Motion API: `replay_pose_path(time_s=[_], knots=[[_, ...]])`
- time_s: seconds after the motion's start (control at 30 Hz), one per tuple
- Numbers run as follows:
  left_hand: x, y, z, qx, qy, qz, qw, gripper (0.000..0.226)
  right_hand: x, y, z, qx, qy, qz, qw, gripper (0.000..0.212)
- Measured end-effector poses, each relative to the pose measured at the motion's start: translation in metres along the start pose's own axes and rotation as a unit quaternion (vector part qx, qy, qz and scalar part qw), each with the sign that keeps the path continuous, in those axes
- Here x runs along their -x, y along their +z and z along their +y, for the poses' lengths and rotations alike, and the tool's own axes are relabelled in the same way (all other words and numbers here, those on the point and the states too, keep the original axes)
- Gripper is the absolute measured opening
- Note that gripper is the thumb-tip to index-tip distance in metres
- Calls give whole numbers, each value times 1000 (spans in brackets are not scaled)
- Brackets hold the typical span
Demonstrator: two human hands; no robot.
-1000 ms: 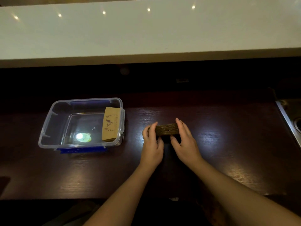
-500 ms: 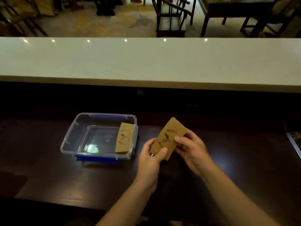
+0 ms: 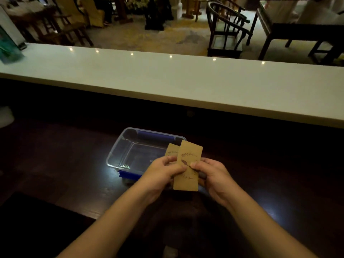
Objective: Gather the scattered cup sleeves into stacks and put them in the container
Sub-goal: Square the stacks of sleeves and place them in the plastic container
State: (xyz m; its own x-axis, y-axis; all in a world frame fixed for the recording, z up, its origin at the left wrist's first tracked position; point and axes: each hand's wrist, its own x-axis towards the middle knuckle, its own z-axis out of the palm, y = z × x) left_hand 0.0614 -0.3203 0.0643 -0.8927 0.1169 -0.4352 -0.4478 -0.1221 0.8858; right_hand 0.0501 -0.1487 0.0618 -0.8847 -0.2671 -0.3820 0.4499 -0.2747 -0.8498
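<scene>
A stack of brown cardboard cup sleeves (image 3: pixel 188 166) with a dark printed mark stands upright between my two hands, above the dark wooden counter. My left hand (image 3: pixel 161 174) grips its left edge and my right hand (image 3: pixel 212 174) grips its right edge. Just behind it a clear plastic container (image 3: pixel 119 153) with blue latches sits on the counter. Another brown sleeve (image 3: pixel 172 150) leans inside the container against its right wall, partly hidden by my left hand and the held stack.
A long white bar top (image 3: pixel 167 79) runs across above the dark counter (image 3: pixel 55 161). Beyond it are dark wooden chairs (image 3: pixel 225 32) and tables. A pale object (image 3: pixel 5 116) sits at the far left edge.
The stack was lifted off the counter and turned upright from flat on its edge. It now sits closer to the container. My view has tilted up to show the room.
</scene>
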Motion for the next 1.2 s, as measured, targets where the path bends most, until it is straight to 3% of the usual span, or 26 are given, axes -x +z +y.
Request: replay_pose_path(time_s=[0.1,0.23,0.33,0.4,0.53,0.63,0.8,1.0,1.2], knots=[[-3,-15,12,-27,13,-2,1000,15,-10,15,-1,15,-5,-21,1000,21],[-15,-48,28,-27,14,29,999,22,-24,25,-2,37,-12,-20,999,24],[-28,-82,39,-15,10,91,996,20,-29,20,2,35,-21,45,998,14],[-42,-103,41,-94,10,134,986,15,-35,12,7,72,-37,123,989,10],[-71,-117,27,-189,-52,129,972,12,-46,-4,24,143,-32,212,966,13],[-89,-118,17,-179,-113,94,973,22,-52,-6,37,196,22,207,958,27],[-106,-122,2,-206,-186,42,960,17,-51,9,49,231,40,172,957,63],[-112,-121,-5,-189,-174,49,965,21,-52,24,53,223,5,153,963,37],[-114,-109,-9,-236,-154,49,958,5,-56,25,52,190,6,150,970,28]])
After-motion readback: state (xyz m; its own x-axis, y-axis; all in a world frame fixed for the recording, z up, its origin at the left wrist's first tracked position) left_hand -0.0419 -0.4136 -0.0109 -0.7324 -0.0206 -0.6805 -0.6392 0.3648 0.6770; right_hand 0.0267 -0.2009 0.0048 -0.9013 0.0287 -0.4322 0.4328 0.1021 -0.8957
